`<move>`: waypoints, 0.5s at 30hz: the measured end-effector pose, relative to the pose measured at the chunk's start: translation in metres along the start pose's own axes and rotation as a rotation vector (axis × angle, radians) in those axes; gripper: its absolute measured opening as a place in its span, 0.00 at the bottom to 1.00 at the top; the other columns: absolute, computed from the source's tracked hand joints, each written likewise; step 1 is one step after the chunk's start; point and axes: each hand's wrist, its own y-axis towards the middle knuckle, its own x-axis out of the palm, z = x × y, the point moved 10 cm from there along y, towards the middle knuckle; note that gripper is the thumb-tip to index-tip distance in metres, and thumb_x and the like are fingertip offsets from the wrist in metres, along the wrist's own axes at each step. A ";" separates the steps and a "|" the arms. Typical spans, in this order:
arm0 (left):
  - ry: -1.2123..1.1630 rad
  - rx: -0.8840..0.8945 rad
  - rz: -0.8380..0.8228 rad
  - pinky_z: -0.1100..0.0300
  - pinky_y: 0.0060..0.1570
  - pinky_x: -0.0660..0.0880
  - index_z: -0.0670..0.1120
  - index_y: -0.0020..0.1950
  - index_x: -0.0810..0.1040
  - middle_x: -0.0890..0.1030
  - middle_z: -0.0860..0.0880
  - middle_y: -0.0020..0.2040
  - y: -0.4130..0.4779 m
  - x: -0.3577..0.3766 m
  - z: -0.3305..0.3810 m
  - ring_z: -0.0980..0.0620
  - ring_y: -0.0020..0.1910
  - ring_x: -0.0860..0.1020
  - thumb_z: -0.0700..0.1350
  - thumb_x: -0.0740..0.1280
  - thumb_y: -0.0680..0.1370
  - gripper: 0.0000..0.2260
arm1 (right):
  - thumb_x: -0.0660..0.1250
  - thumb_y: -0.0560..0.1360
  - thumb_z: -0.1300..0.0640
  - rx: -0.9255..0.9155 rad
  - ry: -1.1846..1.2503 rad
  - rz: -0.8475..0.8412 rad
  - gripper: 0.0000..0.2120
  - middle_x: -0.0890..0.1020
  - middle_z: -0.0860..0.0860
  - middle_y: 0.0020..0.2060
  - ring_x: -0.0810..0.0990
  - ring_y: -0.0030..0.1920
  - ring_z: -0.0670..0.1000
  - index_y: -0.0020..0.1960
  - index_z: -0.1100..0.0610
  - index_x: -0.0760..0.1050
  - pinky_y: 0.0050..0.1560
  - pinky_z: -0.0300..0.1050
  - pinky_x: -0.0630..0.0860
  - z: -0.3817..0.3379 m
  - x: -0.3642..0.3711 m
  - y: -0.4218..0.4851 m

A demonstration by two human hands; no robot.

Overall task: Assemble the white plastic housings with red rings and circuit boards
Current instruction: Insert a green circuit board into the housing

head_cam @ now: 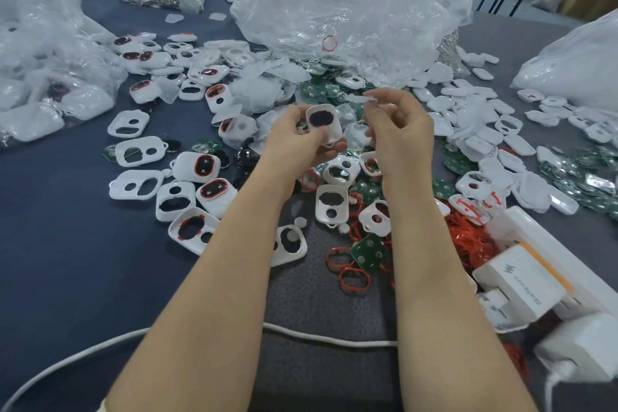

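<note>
above the table (67, 244) centre, the left hand (294, 139) grips a white housing (322, 124), seemingly light and stiff, by its rim; the right hand (399, 130) pinches a small pale part (369, 98).

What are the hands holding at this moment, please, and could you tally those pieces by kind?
White housing: 1, gripped by the left hand
Small clear piece: 1, pinched by the right hand
Total: 2
</note>
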 end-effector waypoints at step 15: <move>-0.128 -0.088 0.060 0.59 0.39 0.80 0.42 0.58 0.75 0.81 0.38 0.55 0.007 0.000 -0.012 0.48 0.42 0.82 0.52 0.52 0.85 0.18 | 0.69 0.75 0.62 -0.063 -0.151 -0.109 0.10 0.82 0.49 0.40 0.81 0.41 0.49 0.52 0.53 0.70 0.45 0.39 0.78 0.000 0.026 -0.005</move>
